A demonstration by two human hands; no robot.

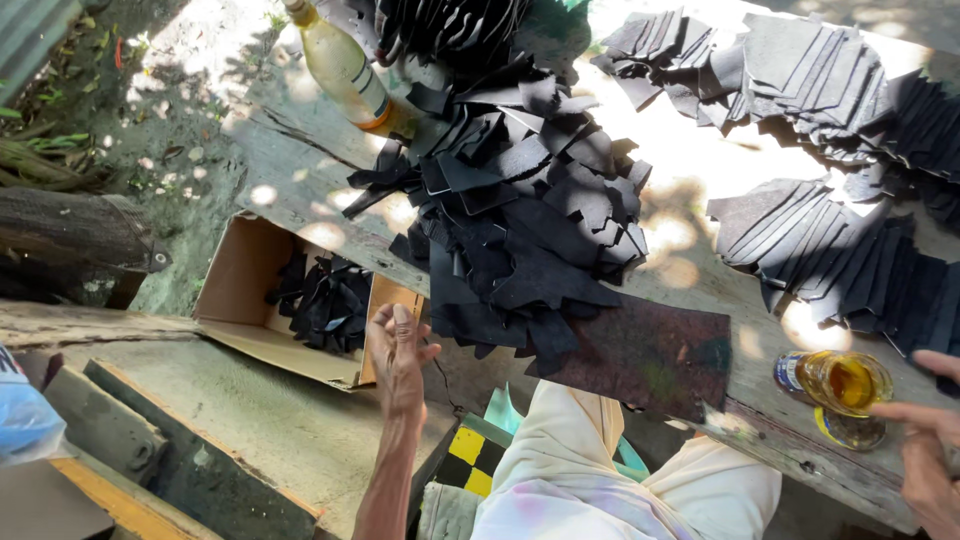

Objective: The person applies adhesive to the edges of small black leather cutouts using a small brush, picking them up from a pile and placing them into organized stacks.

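My left hand (pixel 398 358) hovers with fingers apart at the near edge of the wooden bench (pixel 300 160), just beside the cardboard box (pixel 240 285) and close to a big heap of black cut pieces (pixel 520 200). It holds nothing. My right hand (pixel 925 440) is at the right edge, fingers reaching to a small open tin of yellow glue (pixel 840 385); it touches or nearly touches the tin's side. A dark flat mat (pixel 650 355) lies in front of me on the bench.
A yellowish bottle (pixel 345 70) lies at the back of the bench. Rows of fanned black pieces (pixel 820 240) cover the right side and more black pieces (pixel 790 60) lie at the far right. The box holds black scraps (pixel 325 300). Concrete slabs (pixel 220 420) lie below.
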